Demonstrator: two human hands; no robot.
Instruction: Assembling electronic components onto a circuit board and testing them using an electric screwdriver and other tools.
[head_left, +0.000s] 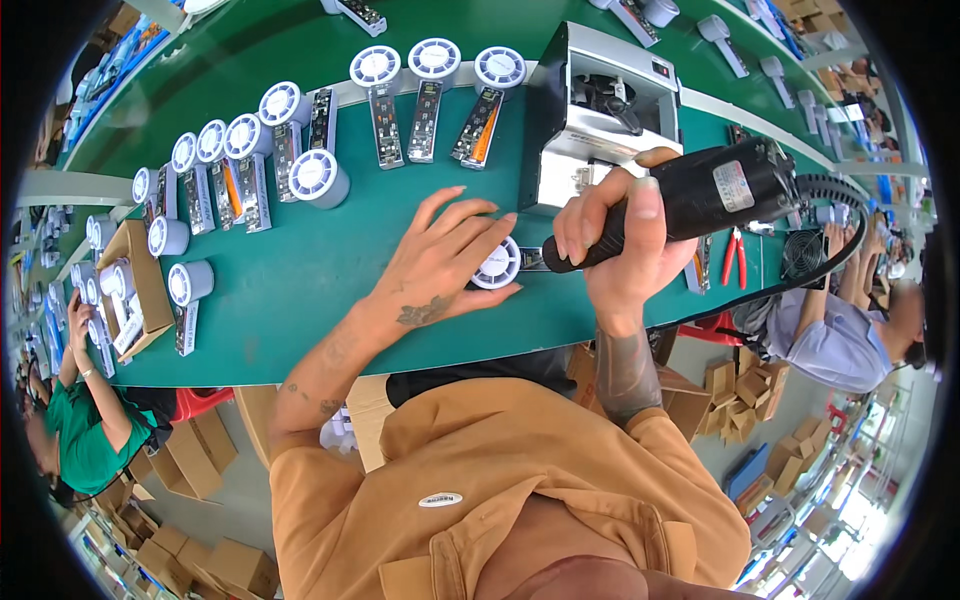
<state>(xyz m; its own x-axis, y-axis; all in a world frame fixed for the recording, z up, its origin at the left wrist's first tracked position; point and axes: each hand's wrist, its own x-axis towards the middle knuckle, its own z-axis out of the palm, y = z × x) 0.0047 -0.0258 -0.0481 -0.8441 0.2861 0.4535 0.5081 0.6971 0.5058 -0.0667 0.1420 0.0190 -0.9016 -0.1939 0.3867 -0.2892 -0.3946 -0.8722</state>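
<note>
My left hand (440, 255) curls around the round head of a small white handheld fan (497, 268) lying on the green work mat. The fan's handle points right, with its inside parts exposed. Gripped in my right hand (630, 235) is a thick black electric screwdriver (715, 190), tilted so its nose is over the fan's handle. The bit's tip is hard to make out. A coiled black cord (845, 190) runs from the tool's back end. Just beyond my right hand stands a black and silver box-shaped machine (610, 140), with an open front.
Several similar fans with open handles (425, 115) stand in a row along the far side. At the left is a cardboard box (150, 300) holding fans. Red-handled pliers (735, 258) lie at the right. Co-workers sit at the left (100, 430) and right (835, 330).
</note>
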